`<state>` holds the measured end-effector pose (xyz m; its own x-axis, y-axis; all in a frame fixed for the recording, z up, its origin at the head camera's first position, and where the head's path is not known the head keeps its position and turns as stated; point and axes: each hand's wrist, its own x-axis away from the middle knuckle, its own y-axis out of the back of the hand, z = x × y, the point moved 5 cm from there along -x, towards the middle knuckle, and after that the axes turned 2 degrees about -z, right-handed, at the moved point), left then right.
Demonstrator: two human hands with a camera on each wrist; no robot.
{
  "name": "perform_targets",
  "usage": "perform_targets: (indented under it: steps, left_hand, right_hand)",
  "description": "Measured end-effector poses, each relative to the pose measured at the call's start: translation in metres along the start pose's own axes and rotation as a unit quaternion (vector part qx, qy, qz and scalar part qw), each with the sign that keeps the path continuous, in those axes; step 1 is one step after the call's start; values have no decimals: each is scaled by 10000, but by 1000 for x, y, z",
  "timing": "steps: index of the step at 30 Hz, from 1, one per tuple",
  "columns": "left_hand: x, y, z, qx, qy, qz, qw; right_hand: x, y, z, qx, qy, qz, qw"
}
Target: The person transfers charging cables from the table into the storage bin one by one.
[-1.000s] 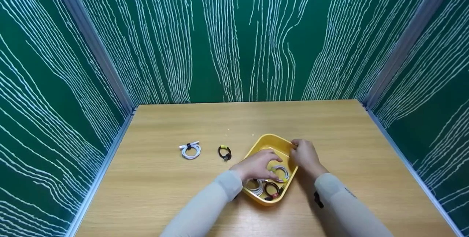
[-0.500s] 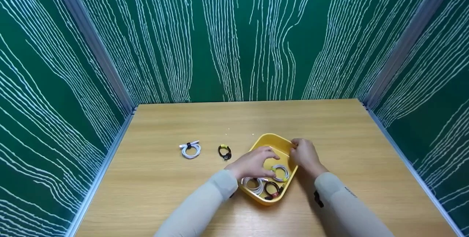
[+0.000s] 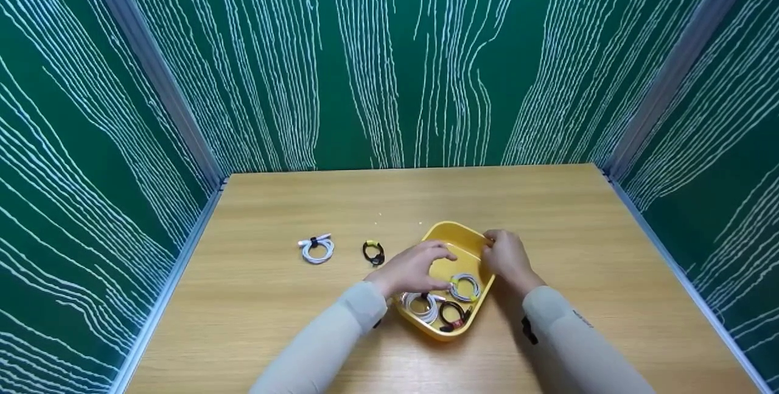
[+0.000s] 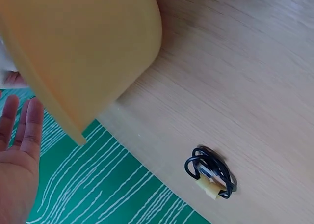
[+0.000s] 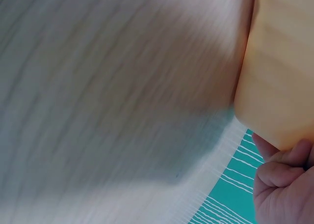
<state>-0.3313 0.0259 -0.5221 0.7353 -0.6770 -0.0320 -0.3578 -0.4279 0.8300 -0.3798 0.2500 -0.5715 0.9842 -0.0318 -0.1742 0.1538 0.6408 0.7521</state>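
Note:
A yellow plastic tray (image 3: 450, 229) stands on the table, turned at an angle. My right hand (image 3: 508, 260) grips its right rim; in the right wrist view, the fingers of that hand (image 5: 289, 180) are curled at the yellow wall. My left hand (image 3: 414, 269) hovers over the tray's left side, thumb and fingers apart, holding nothing. Inside lie a grey-white coiled cable (image 3: 465, 288) with yellow ties, a white coiled cable (image 3: 421, 312) partly under my left hand, and a black coiled cable (image 3: 447, 319) with a red tie.
Left of the tray, a black coiled cable (image 3: 365, 254) with a yellow tie lies on the wooden table (image 3: 255, 321). Farther left is a white coiled cable (image 3: 316, 258) with a black strap. Green, white-lined panels (image 3: 328, 77) enclose the back and sides.
My left hand has drawn back to the left, uncovering more of the grey-white and white cables in the tray. The right hand and the tray have stayed in place.

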Motion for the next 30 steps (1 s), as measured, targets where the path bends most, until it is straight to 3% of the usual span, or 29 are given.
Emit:
perform_targets:
  steps: [12, 30]
  left_hand:
    - [11, 11, 12, 8, -116, -236, 9997]
    - [28, 24, 32, 415, 380, -397, 9976]
  right_hand:
    - [0, -1, 0, 170, 238, -157, 9995]
    - [-1, 0, -2, 87, 154, -115, 9998]
